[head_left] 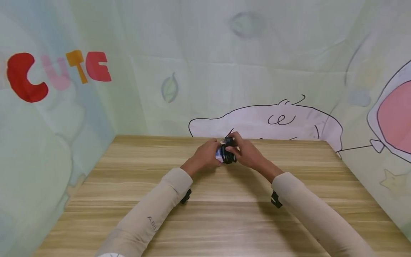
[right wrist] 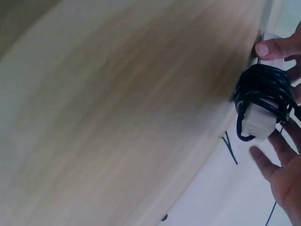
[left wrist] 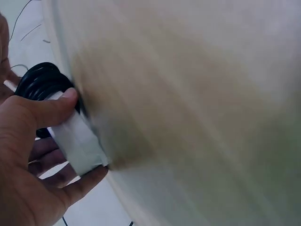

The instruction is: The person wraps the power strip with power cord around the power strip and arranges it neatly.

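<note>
A white oblong block (left wrist: pixel 80 143) has a black power cord (right wrist: pixel 263 87) wound round it in several loops; its exact kind cannot be told. In the head view a bluish patch shows on its left part. My left hand (head_left: pixel 207 153) grips the block at that end, thumb on one face and fingers behind. On the other side, my right hand (head_left: pixel 247 151) pinches the cord's black plug (head_left: pixel 229 141) between thumb and index finger. Metal prongs (head_left: pixel 223 142) point left from the plug. The right wrist view shows the right thumb apart from the block.
Both hands are near the far edge of a wood-grain table (head_left: pixel 218 214). Behind it hangs a pale printed cloth (head_left: pixel 144 89) with cartoon drawings and letters. Black straps (head_left: pixel 276 200) show under the beige sleeves (head_left: pixel 314 210).
</note>
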`<state>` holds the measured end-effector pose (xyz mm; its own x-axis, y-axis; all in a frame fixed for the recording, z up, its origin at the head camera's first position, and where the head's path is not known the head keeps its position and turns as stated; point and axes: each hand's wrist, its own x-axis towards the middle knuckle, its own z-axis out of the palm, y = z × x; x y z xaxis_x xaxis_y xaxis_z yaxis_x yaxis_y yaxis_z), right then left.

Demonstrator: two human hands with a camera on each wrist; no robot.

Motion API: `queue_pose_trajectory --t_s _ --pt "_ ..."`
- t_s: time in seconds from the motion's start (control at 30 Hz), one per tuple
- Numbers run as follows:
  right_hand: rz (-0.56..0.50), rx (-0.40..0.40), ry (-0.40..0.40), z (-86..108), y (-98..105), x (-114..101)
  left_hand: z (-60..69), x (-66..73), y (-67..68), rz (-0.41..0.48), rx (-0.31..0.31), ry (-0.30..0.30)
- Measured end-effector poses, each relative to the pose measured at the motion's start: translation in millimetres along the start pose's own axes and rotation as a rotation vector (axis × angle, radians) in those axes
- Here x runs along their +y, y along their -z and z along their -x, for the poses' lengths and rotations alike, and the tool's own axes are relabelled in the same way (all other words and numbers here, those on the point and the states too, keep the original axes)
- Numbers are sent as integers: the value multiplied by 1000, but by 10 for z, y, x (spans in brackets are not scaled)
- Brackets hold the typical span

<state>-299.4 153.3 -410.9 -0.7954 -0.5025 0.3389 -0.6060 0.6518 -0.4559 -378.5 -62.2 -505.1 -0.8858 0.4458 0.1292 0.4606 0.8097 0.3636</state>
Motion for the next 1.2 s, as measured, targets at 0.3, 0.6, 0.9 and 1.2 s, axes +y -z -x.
queue_pose_trajectory --t_s 0.3,0.6,0.9,1.2 --pt "79 -15 -55 -169 50 4 -19 -21 -90 -17 78 -92" --pt "-109 -254 -338 -256 213 -84 -3 -74 -26 82 86 -110" --pt "-359 -225 -517 -251 177 -8 481 656 805 380 -162 216" --pt "-403 -157 -632 -309 152 17 112 644 577 324 -57 438"
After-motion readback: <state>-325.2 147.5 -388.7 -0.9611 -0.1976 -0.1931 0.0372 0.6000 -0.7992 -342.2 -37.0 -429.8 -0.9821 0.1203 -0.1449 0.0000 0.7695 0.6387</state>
